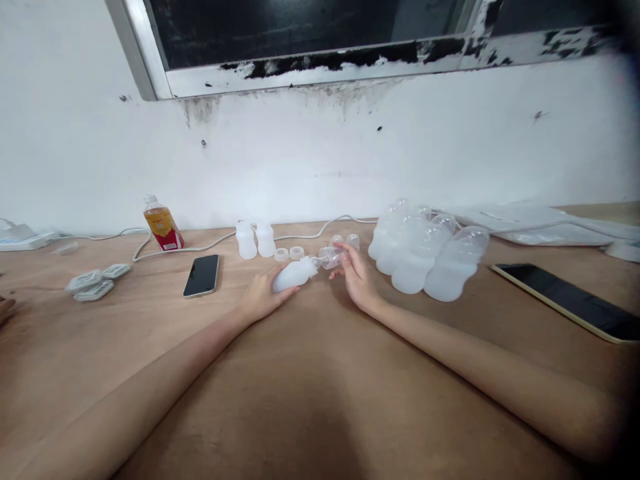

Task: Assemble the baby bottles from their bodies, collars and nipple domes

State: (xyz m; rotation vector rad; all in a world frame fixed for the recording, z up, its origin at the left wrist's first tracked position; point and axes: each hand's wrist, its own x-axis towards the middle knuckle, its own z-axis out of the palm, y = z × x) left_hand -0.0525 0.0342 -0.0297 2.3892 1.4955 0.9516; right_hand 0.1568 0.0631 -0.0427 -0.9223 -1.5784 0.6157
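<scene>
Baby bottle, fingers of the left hand around it, points its teat at the clear cap the right hand pinches.

The light is fairly even and moderately bright, falling on the pale wall and leaving a soft shadow on the near part of the wooden table. Its source is out of frame, perhaps overhead. Wide-angle distortion stretches the sides (the right edge darkens to a black blur), and small details look soft.
</scene>
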